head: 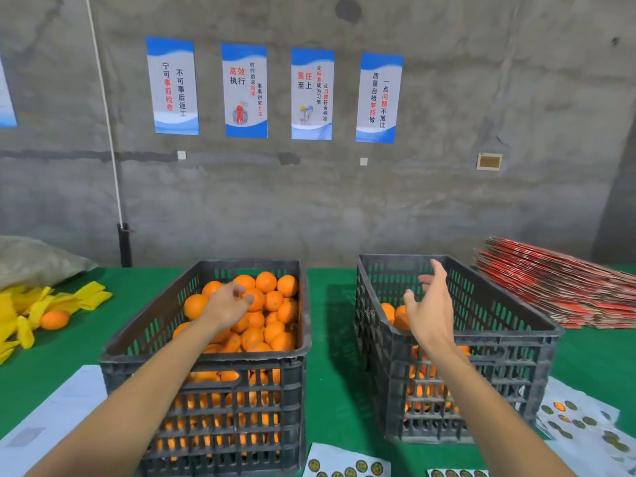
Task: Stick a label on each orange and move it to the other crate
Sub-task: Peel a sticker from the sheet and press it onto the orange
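Oranges point(261, 308) fill the left crate point(206, 370) on the green table point(330, 339). I see my left hand point(229, 304) reaching down onto the pile, fingers curled over one orange point(254, 299). My right hand point(428, 304) hovers over the right crate point(499, 349), fingers spread, holding nothing. Label sheets point(347, 464) lie in front.

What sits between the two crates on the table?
Head view: only bare green tablecloth shows between the left crate and the right crate. A label sheet lies nearer the camera, in front of the gap.
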{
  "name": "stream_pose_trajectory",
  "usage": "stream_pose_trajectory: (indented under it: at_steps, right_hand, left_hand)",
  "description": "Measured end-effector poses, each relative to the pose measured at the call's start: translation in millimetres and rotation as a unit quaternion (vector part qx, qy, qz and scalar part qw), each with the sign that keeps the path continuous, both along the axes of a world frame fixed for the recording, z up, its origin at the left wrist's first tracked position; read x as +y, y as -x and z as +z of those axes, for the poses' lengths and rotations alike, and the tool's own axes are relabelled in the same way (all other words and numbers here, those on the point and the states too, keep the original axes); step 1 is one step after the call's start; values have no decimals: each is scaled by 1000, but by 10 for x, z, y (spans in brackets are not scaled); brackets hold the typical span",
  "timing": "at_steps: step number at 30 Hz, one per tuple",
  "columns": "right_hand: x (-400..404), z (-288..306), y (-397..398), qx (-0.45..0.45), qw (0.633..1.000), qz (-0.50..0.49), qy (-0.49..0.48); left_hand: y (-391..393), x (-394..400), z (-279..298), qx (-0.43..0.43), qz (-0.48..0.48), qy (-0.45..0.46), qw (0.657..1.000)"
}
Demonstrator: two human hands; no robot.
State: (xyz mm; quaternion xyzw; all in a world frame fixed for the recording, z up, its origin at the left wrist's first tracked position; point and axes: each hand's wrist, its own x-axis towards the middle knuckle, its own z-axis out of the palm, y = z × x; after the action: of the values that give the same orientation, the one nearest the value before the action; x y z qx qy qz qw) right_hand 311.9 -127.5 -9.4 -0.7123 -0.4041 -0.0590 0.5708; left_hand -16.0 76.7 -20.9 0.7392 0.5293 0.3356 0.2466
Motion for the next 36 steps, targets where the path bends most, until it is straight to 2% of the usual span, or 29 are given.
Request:
stream_pose_trajectory:
  at_steps: [5, 9, 12, 15, 19, 23, 30, 34, 36]
  right_hand:
    - [238, 11, 258, 7, 997, 69, -21]
    - [471, -85, 818, 51, 986, 149, -48]
    - [673, -203, 1333, 68, 974, 214, -22]
    - [827, -248, 1591, 38, 966, 256, 27]
    - [1007, -168, 1555, -44, 957, 264, 112]
    - [1195, -155, 1603, -51, 945, 300, 117]
    - [1338, -246, 1513, -45, 941, 310, 125]
    - [1348, -228, 1520, -77, 937, 301, 157]
    - [1323, -221, 1537, -94, 936, 293, 171]
  left_hand:
    - [14, 220, -146, 47, -5, 38, 998]
    - [7, 398, -81, 135, -1, 19, 991]
    - [71, 557, -109, 198, 16, 2, 980]
    - [153, 712, -163, 251, 23, -13, 968]
    - [176, 931, -226, 286, -11, 4, 958]
    - [77, 1146, -279, 334, -9, -2, 943]
    - [99, 1433, -379, 348, 34, 25, 937]
    - [60, 1432, -331, 416, 70, -29, 906]
    - [78, 1395, -323, 415, 75, -53, 905]
